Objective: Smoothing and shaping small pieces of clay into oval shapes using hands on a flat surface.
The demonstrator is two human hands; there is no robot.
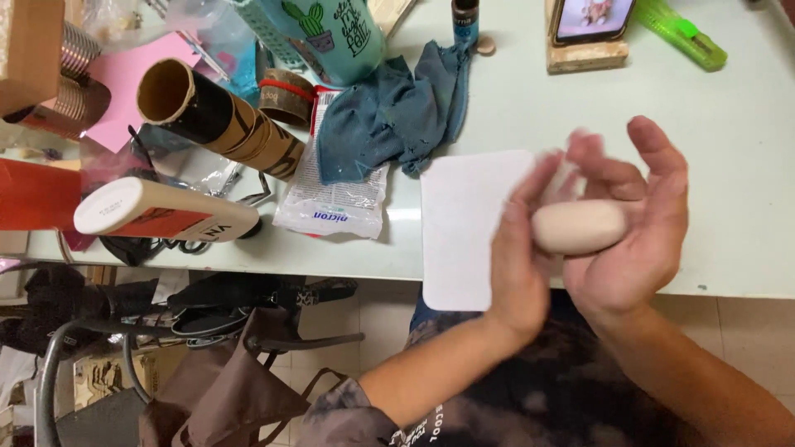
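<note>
Pale green worktop [729, 165] fills the upper frame, its near edge running across the middle, tiled floor below. White sheet [464, 223] lies at that edge, its lower part overhanging. Blue cloth [397, 116] lies crumpled behind the sheet, partly over a clear packet [335, 203] with printed lettering. Teal bottle [331, 29] with a cactus drawing stands behind the cloth. Cardboard tube [219, 120] lies on its side at left, open end toward the camera; a white tube [161, 211] lies nearer the edge. Phone [592, 16] sits propped on a wooden block at top right, green lighter-like tool [683, 33] just beside it. Left hand [517, 257] and right hand [633, 223] meet over the sheet's right edge, palms facing. Between them, a beige clay lump [578, 226], smooth and oval, lying sideways. Both grips loosely curled, fingers half open, each palm pressed against the lump; fingertips blurred. Dark bag and chair frame sit below the worktop at left.
</note>
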